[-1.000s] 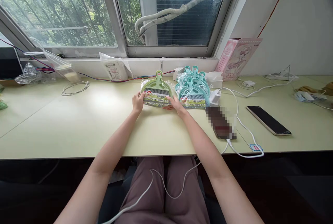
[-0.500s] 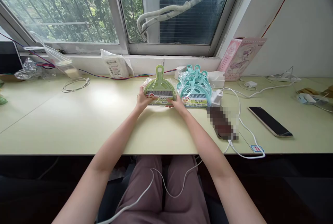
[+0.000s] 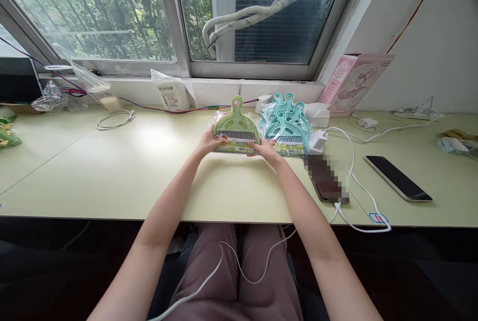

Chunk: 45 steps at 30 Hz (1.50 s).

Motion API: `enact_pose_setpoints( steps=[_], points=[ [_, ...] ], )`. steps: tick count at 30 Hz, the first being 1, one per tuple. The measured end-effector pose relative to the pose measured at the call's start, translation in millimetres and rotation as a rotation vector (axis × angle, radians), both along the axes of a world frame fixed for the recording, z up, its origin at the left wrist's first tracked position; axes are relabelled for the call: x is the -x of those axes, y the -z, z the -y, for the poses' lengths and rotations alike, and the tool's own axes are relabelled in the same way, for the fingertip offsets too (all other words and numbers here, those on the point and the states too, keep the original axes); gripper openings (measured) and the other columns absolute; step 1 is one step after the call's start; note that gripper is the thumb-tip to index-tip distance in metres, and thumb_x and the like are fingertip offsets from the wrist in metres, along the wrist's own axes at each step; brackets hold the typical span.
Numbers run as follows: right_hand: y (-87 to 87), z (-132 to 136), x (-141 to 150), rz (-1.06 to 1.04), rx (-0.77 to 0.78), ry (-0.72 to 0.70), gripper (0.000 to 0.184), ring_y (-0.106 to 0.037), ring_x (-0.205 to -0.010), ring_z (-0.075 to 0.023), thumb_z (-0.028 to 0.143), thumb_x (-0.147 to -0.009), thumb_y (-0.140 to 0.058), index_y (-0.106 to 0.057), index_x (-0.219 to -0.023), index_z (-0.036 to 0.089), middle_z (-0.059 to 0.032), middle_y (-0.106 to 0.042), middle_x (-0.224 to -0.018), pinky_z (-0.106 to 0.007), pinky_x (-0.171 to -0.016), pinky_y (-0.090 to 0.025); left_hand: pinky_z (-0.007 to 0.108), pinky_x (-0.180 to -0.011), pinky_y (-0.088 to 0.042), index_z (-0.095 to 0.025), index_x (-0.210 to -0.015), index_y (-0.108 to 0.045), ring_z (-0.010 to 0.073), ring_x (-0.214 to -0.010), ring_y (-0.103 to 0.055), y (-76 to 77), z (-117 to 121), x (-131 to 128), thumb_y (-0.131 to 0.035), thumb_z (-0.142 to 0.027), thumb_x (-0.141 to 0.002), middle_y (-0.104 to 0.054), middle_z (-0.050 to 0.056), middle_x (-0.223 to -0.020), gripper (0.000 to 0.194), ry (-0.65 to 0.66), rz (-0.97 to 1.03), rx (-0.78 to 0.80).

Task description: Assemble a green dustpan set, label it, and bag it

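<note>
Between my hands is a green mini dustpan and brush set [image 3: 236, 124] in clear plastic wrap, its handle pointing up and a printed label across its bristles. My left hand [image 3: 207, 142] grips its left side, thumb on the front. My right hand [image 3: 266, 149] holds the lower right corner, thumb over the label; the fingers behind the pack are mostly hidden. Just to the right, several blue-green dustpan and brush sets [image 3: 287, 127] in similar wrap stand grouped one behind another. The green set partly overlaps the nearest one in view.
On the right lie a partly blurred phone [image 3: 326, 179], a white charging cable [image 3: 368, 191] and another phone [image 3: 398, 178]. A pink box [image 3: 354, 84] leans by the wall. A white packet [image 3: 172, 92] and a coiled cable [image 3: 115, 119] are by the window on the pale desk [image 3: 93, 176].
The whole view has shifted slightly, so things appear further right. Both hands still hold the green set, which tilts a little more and sits marginally lower in view.
</note>
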State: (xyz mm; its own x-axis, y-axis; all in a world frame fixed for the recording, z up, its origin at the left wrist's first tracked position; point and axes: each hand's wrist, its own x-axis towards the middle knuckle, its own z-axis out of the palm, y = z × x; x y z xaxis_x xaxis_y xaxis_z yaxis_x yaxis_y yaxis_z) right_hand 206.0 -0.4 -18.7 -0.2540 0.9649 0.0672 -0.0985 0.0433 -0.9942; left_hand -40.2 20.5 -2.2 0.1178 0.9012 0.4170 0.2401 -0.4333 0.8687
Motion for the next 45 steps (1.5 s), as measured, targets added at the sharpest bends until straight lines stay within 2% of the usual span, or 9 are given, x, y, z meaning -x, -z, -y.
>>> enact_pose_setpoints(
  steps=[5, 12, 20, 25, 28, 32, 35, 39, 45],
  points=[
    [-5.9, 8.0, -17.2, 0.02, 0.118, -0.171, 0.041, -0.071, -0.095, -0.0247, 0.025, -0.067, -0.086, -0.069, -0.103, 0.019, -0.0084, -0.074, -0.103, -0.041, -0.075, -0.066, 0.039, -0.087, -0.059, -0.022, -0.135, -0.057, 0.0275, -0.104, -0.07, -10.7, 5.7, 17.4, -0.086, -0.034, -0.059, -0.07, 0.013, -0.117, 0.082, 0.359, -0.092, 0.149],
    [0.0, 3.6, -11.9, -0.025, 0.115, -0.128, 0.043, -0.071, -0.09, -0.0228, 0.025, -0.066, -0.085, -0.068, -0.105, 0.021, -0.0072, -0.073, -0.109, -0.038, -0.069, -0.066, 0.039, -0.083, -0.059, -0.017, -0.132, -0.056, 0.0292, -0.099, -0.071, -1.8, 0.7, 9.9, -0.089, -0.032, -0.053, -0.071, 0.014, -0.114, 0.087, 0.269, 0.054, 0.202],
    [3.2, 0.8, 10.7, -0.12, 0.054, 0.01, 0.069, -0.069, -0.096, -0.0226, 0.034, -0.068, -0.084, -0.052, -0.129, 0.028, -0.0064, -0.065, -0.126, -0.034, -0.065, -0.065, 0.034, -0.072, -0.056, -0.013, -0.141, -0.046, 0.0228, -0.074, -0.07, 3.9, -10.3, 10.6, -0.087, -0.036, -0.061, -0.072, 0.007, -0.083, 0.093, -0.044, 0.199, 0.202],
    [9.4, -5.7, 16.1, 0.03, 0.008, 0.221, 0.102, -0.069, -0.095, -0.0257, 0.057, -0.076, -0.076, -0.02, -0.155, 0.026, -0.0121, -0.062, -0.124, -0.039, -0.072, -0.063, 0.039, -0.083, -0.053, -0.013, -0.141, -0.048, 0.0305, -0.089, -0.07, 12.4, -16.8, 22.9, -0.082, -0.033, -0.071, -0.072, 0.01, -0.088, 0.081, -0.335, -0.182, 0.075],
    [15.1, -7.3, 19.6, 0.238, -0.154, 0.331, 0.093, -0.07, -0.088, -0.0265, 0.069, -0.085, -0.057, -0.018, -0.157, 0.023, -0.0156, -0.06, -0.123, -0.043, -0.077, -0.061, 0.047, -0.095, -0.049, -0.015, -0.146, -0.043, 0.0368, -0.104, -0.066, 11.8, -14.2, 29.0, -0.075, -0.041, -0.08, -0.072, 0.016, -0.098, 0.078, -0.484, -0.514, 0.024],
    [21.1, -3.6, 28.3, 0.524, -0.395, 0.379, 0.067, -0.064, -0.11, -0.0281, 0.055, -0.099, -0.041, -0.024, -0.153, 0.02, -0.0191, -0.054, -0.132, -0.048, -0.095, -0.053, 0.053, -0.12, -0.024, -0.015, -0.151, -0.035, 0.0342, -0.14, -0.043, 7.9, 1.3, 11.6, -0.039, -0.059, -0.097, -0.053, 0.022, -0.142, 0.07, -0.596, -0.634, -0.204],
    [19.6, 2.9, 32.3, 0.704, -0.567, 0.437, 0.051, -0.052, -0.128, -0.0295, 0.036, -0.101, -0.037, -0.033, -0.148, 0.018, -0.0189, -0.05, -0.139, -0.051, -0.106, -0.045, 0.05, -0.126, -0.004, -0.018, -0.153, -0.03, 0.0257, -0.152, -0.024, 16.6, 10.2, -23.6, -0.015, -0.056, -0.101, -0.034, 0.016, -0.159, 0.066, -0.483, -0.615, -0.351],
    [12.5, 8.7, 26.3, 0.701, -0.725, 0.524, 0.047, -0.045, -0.135, -0.0252, 0.018, -0.098, -0.03, -0.039, -0.144, 0.018, -0.0164, -0.049, -0.142, -0.044, -0.108, -0.044, 0.048, -0.125, -0.001, -0.018, -0.157, -0.026, 0.024, -0.155, -0.009, 37.1, -8.6, -61.7, -0.018, -0.052, -0.102, -0.02, 0.01, -0.166, 0.066, -0.111, -0.792, -0.233],
    [12.6, 1.1, 17.7, 0.706, -0.639, 0.599, 0.043, -0.058, -0.113, -0.0233, 0.011, -0.095, -0.032, -0.049, -0.134, 0.017, -0.0116, -0.064, -0.116, -0.04, -0.1, -0.047, 0.05, -0.124, 0.004, -0.02, -0.159, -0.023, 0.0224, -0.156, -0.003, 42.1, -74.3, -65.7, -0.022, -0.046, -0.101, -0.013, 0.006, -0.167, 0.063, -0.069, -0.761, -0.161]
  ],
)
